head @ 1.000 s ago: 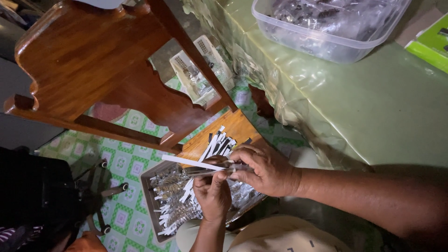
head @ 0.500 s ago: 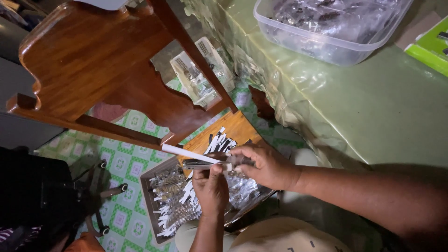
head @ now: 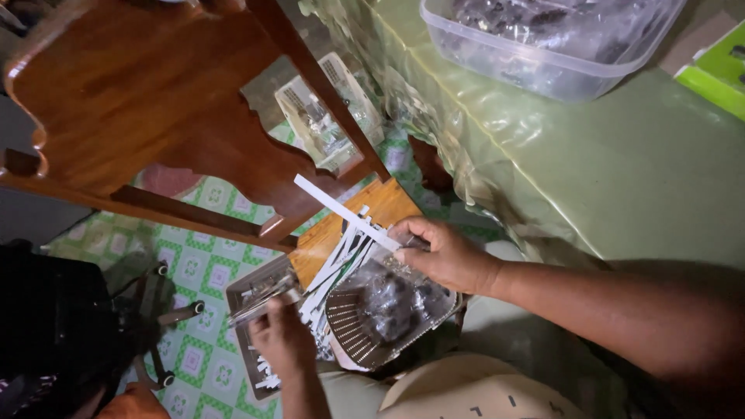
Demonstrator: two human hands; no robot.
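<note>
Below the wooden chair (head: 147, 116), over the person's lap, both hands work above a shallow tray (head: 242, 299). The right hand (head: 442, 252) reaches in from the right, fingers curled and pinching the near end of a long white strip (head: 341, 211); the strip runs up and to the left from the fingertips, out over a small wooden board (head: 372, 203). The left hand (head: 283, 337) comes up from the bottom edge, closed around a bundle of clear slim pieces (head: 260, 299) that sticks out to the left across the tray's upper corner. The two hands are apart, with a fan of loose white strips (head: 330, 275) lying between them on the tray and board. Just under the right hand sits a clear packet (head: 388, 306) of dark small parts, resting against a ribbed grey piece; whether the hand touches the packet cannot be told. The tray lies on the knees, above a green-and-white checked floor (head: 194, 271). To the right stands a table (head: 621, 178) under a glossy green cover, bearing a clear plastic tub (head: 535, 66) of dark items and, at the far right edge, a green box (head: 718, 77). A pale fan-like appliance (head: 326, 116) shows through the gap in the chair.
</note>
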